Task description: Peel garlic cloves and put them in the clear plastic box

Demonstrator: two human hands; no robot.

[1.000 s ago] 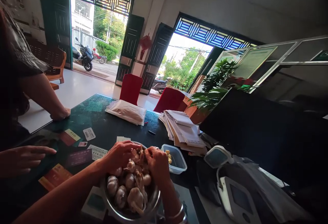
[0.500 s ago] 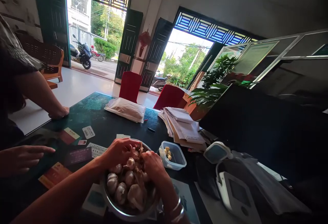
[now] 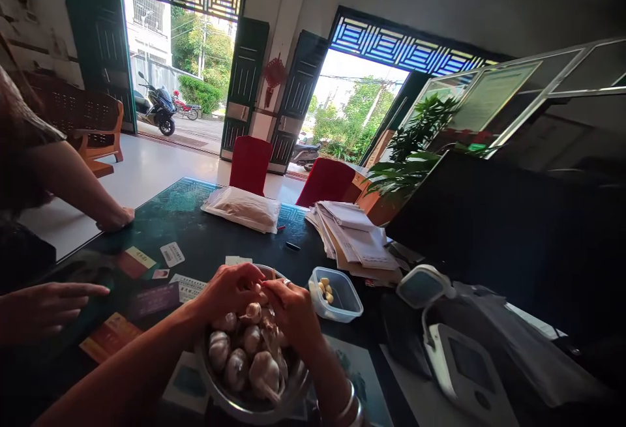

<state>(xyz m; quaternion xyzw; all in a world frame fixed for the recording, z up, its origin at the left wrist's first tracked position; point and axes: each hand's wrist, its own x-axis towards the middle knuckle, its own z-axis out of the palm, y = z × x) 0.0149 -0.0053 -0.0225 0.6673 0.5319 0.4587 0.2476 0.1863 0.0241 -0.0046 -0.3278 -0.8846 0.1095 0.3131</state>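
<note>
While your left hand (image 3: 237, 289) and right hand (image 3: 292, 309) meet, fingers bent close, any held piece impossible to tell, garlic bulbs (image 3: 237, 369) lie below, toward you in the metal bowl (image 3: 295, 378), plastic tub (image 3: 346, 291) nearer your right.

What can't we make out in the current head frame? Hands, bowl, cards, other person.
- Between the left hand and right hand, head view: exact grip on any piece, hidden by the fingers.
- Bottom of the bowl, head view: covered by garlic.
- Wording on the purple card, head view: too small and dim.
- Other person, head view: partly cut off by the left edge.
</note>
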